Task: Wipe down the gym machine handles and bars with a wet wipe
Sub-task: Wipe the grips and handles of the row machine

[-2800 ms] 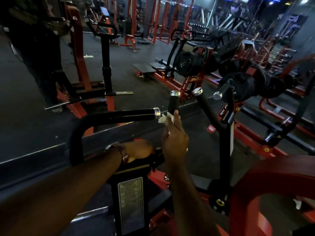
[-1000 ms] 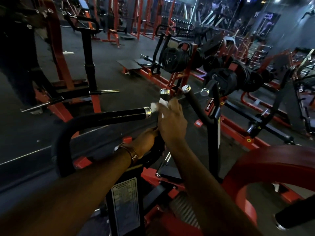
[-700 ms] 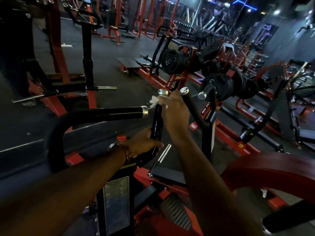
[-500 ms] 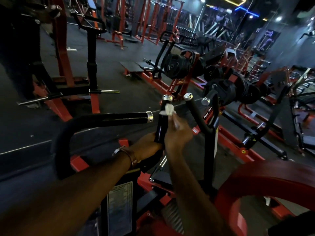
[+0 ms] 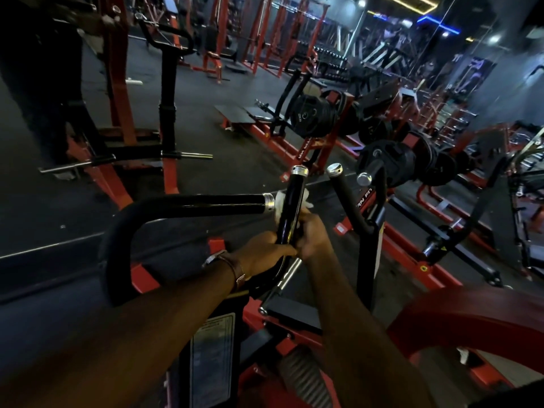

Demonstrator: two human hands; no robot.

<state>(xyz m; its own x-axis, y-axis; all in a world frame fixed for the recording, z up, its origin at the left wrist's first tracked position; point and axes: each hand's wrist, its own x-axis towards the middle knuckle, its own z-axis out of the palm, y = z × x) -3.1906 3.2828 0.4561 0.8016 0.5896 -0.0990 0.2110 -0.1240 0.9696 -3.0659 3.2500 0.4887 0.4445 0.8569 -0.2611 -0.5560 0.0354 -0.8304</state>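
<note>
A: At the front of the red-and-black steel gym machine (image 5: 441, 328) you face four black grip handles with silver end caps: one long horizontal handle (image 5: 206, 205), one upright handle (image 5: 290, 207), and two angled handles (image 5: 346, 198) to the right.

B: And the hands?

A: Your left hand (image 5: 262, 251), with a brown wrist strap (image 5: 235, 269) behind it, is curled round the foot of the upright handle. Your right hand (image 5: 313, 235) is clamped round the same handle just above, pressing the one crumpled white wet wipe (image 5: 306, 198) against its far side.

B: Risks?

A: The wipe shows only at the edges of the handle, so it is probably bunched; it could slip from your fingers mid-stroke, leaving this side of the handle unwiped. The horizontal handle's cap sits just beside the wipe and could snag it.
</note>
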